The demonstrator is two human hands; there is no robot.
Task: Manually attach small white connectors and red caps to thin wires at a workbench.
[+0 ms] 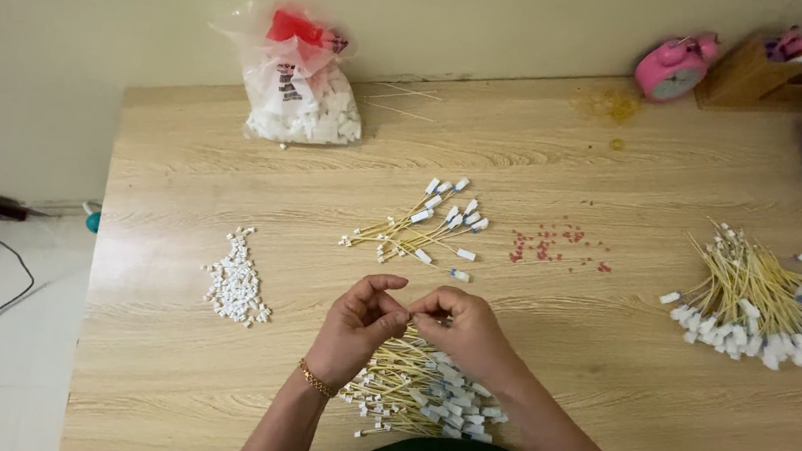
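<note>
Head view, only one: both hands meet over the light wood-grain tabletop (629,171) near the 6 o'clock edge. Left hand (361,327), gold bracelet at the wrist, is pinched closed, thumb and forefinger tips together on the end of a thin yellow wire lead (410,319); right hand (465,329) is curled closed too, fingertips pinching the same lead from the other side. Whether a small white cap is between the fingers I cannot tell, too small. Right under the hands, at 6 o'clock, lies the loose heap of yellow leads with white and blue ends (422,394), still big. At 12 o'clock from the hands is a small fanned batch of yellow leads with white plug ends (426,226), only a handful. At 3 o'clock, well apart, is a large bundle of yellow leads with white connectors (765,302). At 9 o'clock is a scatter of small white plastic beads (235,282), plenty left. At 1 o'clock are tiny red bits (555,245). At 11 o'clock, by the wall, is a clear plastic bag of white parts with a red top (298,83), well filled. Pink alarm clock (676,67) and wooden pen holder (771,71) at the far 2 o'clock corner. Judgement: the work looks early to midway, with one lead in hand, a small batch set out ahead and a large heap left under the hands.
</note>
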